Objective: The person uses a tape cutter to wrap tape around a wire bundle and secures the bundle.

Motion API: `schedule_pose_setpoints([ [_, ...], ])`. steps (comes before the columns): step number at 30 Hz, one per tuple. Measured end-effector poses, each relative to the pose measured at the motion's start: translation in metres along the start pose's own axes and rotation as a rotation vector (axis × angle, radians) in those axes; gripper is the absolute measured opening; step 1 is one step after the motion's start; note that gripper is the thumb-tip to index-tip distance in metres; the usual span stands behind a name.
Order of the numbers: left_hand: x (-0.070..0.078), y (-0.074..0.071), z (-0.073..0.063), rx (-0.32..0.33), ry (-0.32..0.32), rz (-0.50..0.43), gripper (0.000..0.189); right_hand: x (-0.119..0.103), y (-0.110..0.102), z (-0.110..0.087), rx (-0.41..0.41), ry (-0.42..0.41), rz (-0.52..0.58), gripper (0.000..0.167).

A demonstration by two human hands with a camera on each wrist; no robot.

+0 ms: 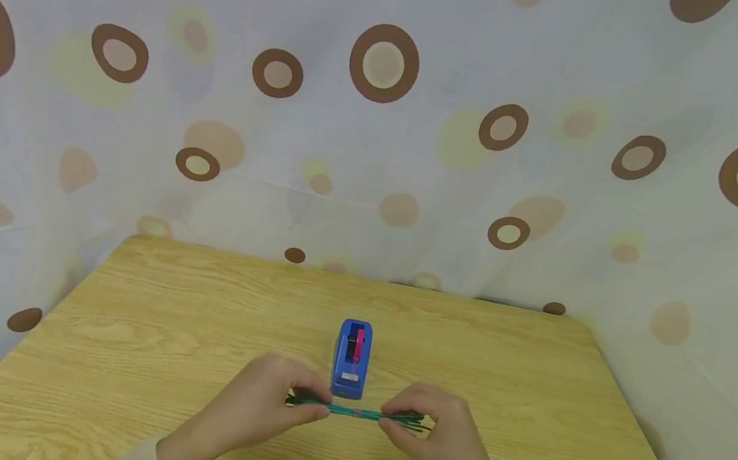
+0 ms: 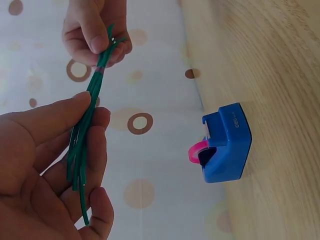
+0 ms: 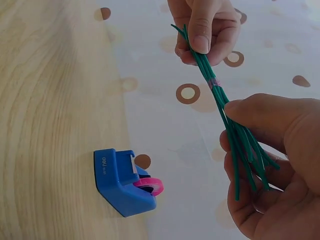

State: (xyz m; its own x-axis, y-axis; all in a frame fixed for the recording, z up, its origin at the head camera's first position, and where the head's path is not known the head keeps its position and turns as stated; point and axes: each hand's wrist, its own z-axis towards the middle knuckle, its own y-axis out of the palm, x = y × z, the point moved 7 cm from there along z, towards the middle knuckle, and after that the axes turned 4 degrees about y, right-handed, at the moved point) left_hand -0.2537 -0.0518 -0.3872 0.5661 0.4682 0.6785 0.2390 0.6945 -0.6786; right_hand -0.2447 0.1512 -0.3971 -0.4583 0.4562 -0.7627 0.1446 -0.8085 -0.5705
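A bundle of thin green stems, wire-like sticks (image 1: 342, 410), stretches level between both hands, with a band of pinkish tape (image 3: 214, 82) around its middle. My left hand (image 1: 267, 403) pinches one end between thumb and fingers. At the other end my right hand (image 1: 441, 439) pinches it the same way, and loose tips (image 3: 257, 165) fan out over those fingers in the right wrist view. Just beyond the bundle stands a blue tape dispenser (image 1: 347, 386) carrying a pink roll of tape (image 2: 199, 151); neither hand touches it.
The wooden table (image 1: 201, 300) runs back to a pale cloth (image 1: 368, 238) patterned with brown and beige ovals, which hangs behind it and along both sides.
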Motion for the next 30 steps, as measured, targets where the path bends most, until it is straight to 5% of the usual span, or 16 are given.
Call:
schedule_pose_setpoints([
  [11, -0.022, 0.017, -0.009, -0.131, -0.073, -0.094, 0.004, 0.023, 0.02, -0.007, -0.157, 0.06, 0.07, 0.004],
  [18, -0.038, 0.035, -0.011, -0.253, -0.07, -0.123, 0.009, 0.043, 0.037, -0.012, -0.283, 0.188, 0.047, 0.005],
  [30, -0.058, 0.055, -0.018, -0.329, -0.123, -0.08, 0.011, 0.063, 0.058, -0.022, -0.367, 0.232, 0.11, 0.005],
])
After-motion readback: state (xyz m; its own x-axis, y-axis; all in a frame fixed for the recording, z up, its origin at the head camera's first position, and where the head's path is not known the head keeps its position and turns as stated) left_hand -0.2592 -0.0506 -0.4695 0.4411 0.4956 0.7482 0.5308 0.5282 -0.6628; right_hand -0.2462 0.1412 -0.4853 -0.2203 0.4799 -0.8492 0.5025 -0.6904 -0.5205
